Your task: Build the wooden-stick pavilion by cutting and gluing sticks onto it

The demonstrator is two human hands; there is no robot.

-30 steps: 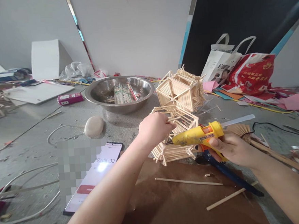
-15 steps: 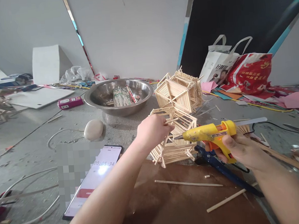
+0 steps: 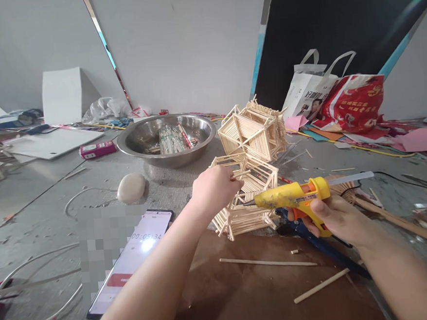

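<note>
My right hand [image 3: 323,218] grips a yellow hot glue gun [image 3: 292,196] by its handle, with a translucent glue stick [image 3: 352,178] poking out of its back. The gun's nozzle points left, close to the near side of an open frame of thin wooden sticks [image 3: 252,220]. Over this frame my left hand [image 3: 219,186] is closed in a pinch on a short wooden stick [image 3: 242,173]; its fingertips are partly hidden. Right behind stands a second, fuller lattice of wooden sticks [image 3: 250,130].
Loose sticks [image 3: 268,262] lie on a brown board [image 3: 223,300], beside a blue-handled tool [image 3: 314,243]. A phone [image 3: 132,258] with a timer lies left of my forearm. Behind are a steel basin [image 3: 166,161] holding packaged sticks, a white round object [image 3: 131,187] and bags [image 3: 356,103].
The glue gun has shifted slightly left and down, its nozzle lower against the stick frame. My left hand keeps its pinch in nearly the same spot. The whole view has shifted a little.
</note>
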